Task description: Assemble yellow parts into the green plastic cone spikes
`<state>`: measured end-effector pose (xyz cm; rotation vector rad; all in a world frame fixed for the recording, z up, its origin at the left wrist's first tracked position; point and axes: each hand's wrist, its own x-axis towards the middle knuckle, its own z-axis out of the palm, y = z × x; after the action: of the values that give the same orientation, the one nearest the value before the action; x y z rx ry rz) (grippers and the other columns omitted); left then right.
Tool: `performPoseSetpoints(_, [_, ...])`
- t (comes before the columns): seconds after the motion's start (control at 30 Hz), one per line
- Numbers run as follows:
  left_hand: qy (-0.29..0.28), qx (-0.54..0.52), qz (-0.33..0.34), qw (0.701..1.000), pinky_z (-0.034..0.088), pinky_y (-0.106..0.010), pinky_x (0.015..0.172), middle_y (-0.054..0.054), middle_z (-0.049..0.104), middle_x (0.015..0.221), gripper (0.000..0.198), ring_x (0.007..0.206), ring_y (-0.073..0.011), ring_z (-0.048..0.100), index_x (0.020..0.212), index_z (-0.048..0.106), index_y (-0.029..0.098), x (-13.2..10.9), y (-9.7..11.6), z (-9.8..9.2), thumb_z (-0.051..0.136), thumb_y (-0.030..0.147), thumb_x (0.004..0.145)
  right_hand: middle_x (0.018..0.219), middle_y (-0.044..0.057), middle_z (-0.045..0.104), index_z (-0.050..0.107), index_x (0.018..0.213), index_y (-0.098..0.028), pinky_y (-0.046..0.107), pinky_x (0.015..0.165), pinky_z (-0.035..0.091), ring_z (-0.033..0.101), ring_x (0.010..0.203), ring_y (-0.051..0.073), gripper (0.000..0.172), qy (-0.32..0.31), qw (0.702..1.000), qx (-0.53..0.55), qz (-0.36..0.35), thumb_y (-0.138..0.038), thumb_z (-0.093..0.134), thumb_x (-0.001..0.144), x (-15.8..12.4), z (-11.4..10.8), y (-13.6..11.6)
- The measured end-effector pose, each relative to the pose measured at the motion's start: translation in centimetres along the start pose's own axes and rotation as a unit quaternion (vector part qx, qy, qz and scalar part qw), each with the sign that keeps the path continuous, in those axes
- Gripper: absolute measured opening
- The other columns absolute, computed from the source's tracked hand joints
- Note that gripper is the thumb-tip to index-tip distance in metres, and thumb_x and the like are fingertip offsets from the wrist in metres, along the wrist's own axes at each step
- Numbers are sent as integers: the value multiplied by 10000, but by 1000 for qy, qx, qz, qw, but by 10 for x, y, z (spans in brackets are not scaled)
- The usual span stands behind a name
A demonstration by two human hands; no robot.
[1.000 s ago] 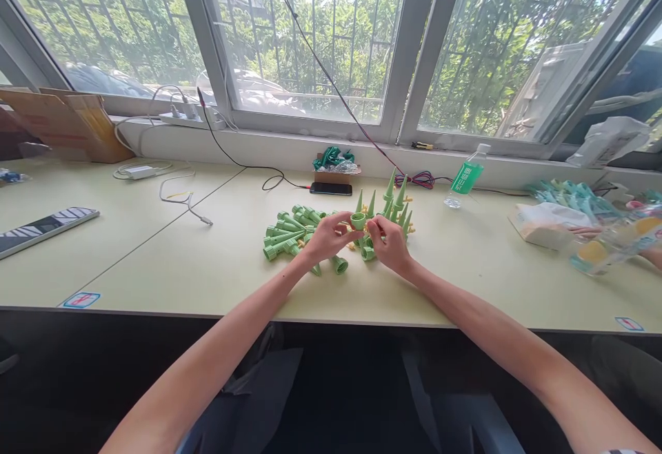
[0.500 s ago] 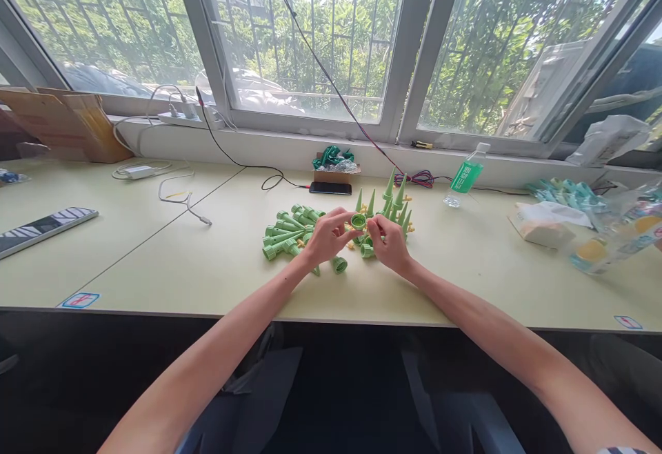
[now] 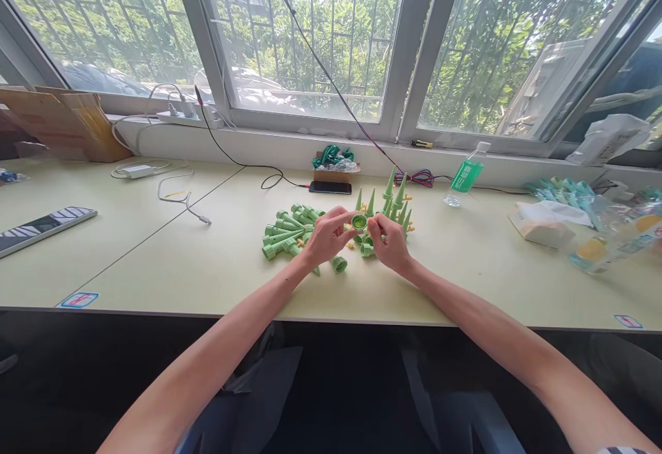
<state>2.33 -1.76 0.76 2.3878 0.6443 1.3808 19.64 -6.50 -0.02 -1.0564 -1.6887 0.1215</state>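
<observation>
My left hand (image 3: 329, 234) pinches a green plastic watering spike (image 3: 358, 221) by its round threaded collar, the open end facing me. Close against its right side is my right hand (image 3: 389, 241), fingers curled and thumb pressed in; whatever lies between them is hidden. Several green spikes (image 3: 282, 233) lie in a fanned pile left of and beneath my left hand. Behind my right hand, more spikes (image 3: 398, 195) stand points up, with small yellow valve pieces (image 3: 408, 197) on them. One loose collar end (image 3: 339, 265) shows just below my left hand.
At the back are a black phone (image 3: 329, 188), a small box (image 3: 336, 164) with green wrapping and a coiled cable (image 3: 414, 178). A water bottle (image 3: 467, 174), a tissue pack (image 3: 548, 223) and plastic bags (image 3: 620, 233) are to the right; a charging cable (image 3: 181, 199) lies left.
Both hands stay in nearly the same place. The collar's open end has shifted very slightly, and the rest looks unchanged.
</observation>
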Motion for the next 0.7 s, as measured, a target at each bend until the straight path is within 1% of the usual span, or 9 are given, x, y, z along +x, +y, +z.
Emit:
performPoseSetpoints(0.2, [5,18,30,999,413,-191,558,-21,593,909,279,512,-32,418,1154,692,241,-1,-3,-1,586,319,908,570,-34,418,416,682,-213,255,519,316,350,504,107,409,-2,1000,-2,-6,-479,355,987,0,0,1])
performPoseSetpoints(0.27, [7,24,24,999,415,-192,559,-17,589,905,273,513,-33,415,1149,691,245,0,-3,-1,591,302,901,573,-31,425,424,683,-212,255,521,321,357,507,108,408,-1,1000,0,-3,-478,363,986,0,1,2])
performPoseSetpoints(0.33, [2,20,-1,1000,420,-190,554,-15,584,895,276,510,-33,413,1140,687,242,1,-3,0,617,310,882,587,-24,451,444,693,-210,255,523,333,378,516,111,407,3,1000,5,7,-485,372,983,0,2,3])
performPoseSetpoints(0.47, [-2,-34,-70,997,417,-187,507,-37,602,924,294,516,-40,439,1080,674,198,3,-2,3,638,377,850,617,-14,489,506,742,-201,254,526,361,414,533,116,388,24,999,14,28,-492,399,974,0,5,6])
performPoseSetpoints(0.53, [-1,-89,-124,988,398,-187,471,-38,617,858,313,503,-50,450,981,669,169,5,-3,3,619,448,849,622,-12,501,527,763,-199,255,535,378,427,539,119,374,35,999,14,33,-488,412,970,1,4,7])
performPoseSetpoints(0.6, [-17,-164,-205,965,353,-194,421,-25,594,690,412,451,-59,434,830,644,144,6,-4,1,561,546,864,636,-6,520,543,776,-199,258,555,398,447,554,125,361,38,999,11,32,-480,422,968,2,4,8])
performPoseSetpoints(0.67, [-54,-242,-292,924,283,-202,375,-10,524,531,545,389,-65,397,698,590,138,8,-4,-1,483,645,867,659,3,538,555,786,-199,262,582,419,469,580,132,347,35,999,6,26,-465,428,969,2,3,8])
performPoseSetpoints(0.7, [-74,-274,-323,903,257,-203,365,-9,502,493,583,375,-67,389,668,569,140,9,-4,-2,464,682,858,673,7,545,558,790,-199,263,594,426,478,594,134,339,31,999,5,21,-456,430,970,2,3,8])
